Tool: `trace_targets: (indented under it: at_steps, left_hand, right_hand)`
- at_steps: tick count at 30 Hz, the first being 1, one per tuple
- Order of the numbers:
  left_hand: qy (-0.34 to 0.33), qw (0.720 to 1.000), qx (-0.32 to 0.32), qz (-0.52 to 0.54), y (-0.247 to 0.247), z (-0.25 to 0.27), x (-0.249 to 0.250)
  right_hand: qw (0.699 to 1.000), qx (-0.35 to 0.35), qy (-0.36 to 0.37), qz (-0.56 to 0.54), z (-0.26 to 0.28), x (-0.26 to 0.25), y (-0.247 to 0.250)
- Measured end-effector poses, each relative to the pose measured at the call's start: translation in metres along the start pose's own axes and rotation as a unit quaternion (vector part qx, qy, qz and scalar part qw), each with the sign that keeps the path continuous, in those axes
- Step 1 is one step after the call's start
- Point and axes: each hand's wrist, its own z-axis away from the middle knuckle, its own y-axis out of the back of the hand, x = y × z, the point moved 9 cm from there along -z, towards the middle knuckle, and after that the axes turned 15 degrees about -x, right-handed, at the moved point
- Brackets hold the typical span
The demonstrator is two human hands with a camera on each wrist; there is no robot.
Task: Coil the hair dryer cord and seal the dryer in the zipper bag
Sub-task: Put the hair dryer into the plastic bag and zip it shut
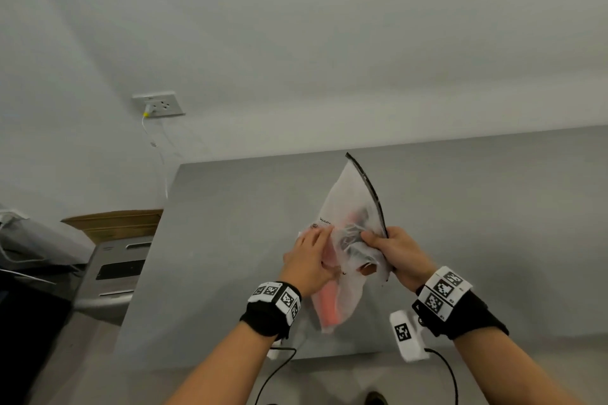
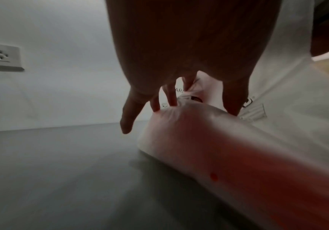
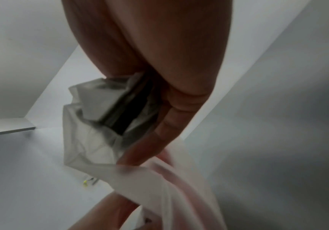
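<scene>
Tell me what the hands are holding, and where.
Both hold the frosted bag: the right hand grips its bunched middle beside the black zip edge, and the left hand clasps the side over the orange item inside.

Hidden inside the film I'm holding

Through the frosted bag I can make out only an orange shape and a dark shape, neither clear enough to name. My left hand covers most of the printed warning. My right hand hides the lower end of the bag's black edge. Both wrist views are smeared.
</scene>
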Motion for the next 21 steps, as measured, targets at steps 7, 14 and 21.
trace_targets:
  at_steps: [7, 14, 21]
  left_hand:
    - [0.01, 0.997, -0.001, -0.075, -0.037, -0.005, 0.012]
    - [0.018, 0.984, -0.004, -0.179, -0.053, -0.009, 0.028]
    - [0.046, 0.997, 0.022, -0.057, -0.047, 0.0, 0.028]
  right_hand:
    - [0.985, 0.126, -0.08, 0.082, 0.037, 0.062, 0.083]
    - [0.936, 0.205, -0.17, 0.232, 0.066, 0.121, 0.128]
    - [0.907, 0.229, -0.201, 0.289, 0.143, 0.153, 0.13]
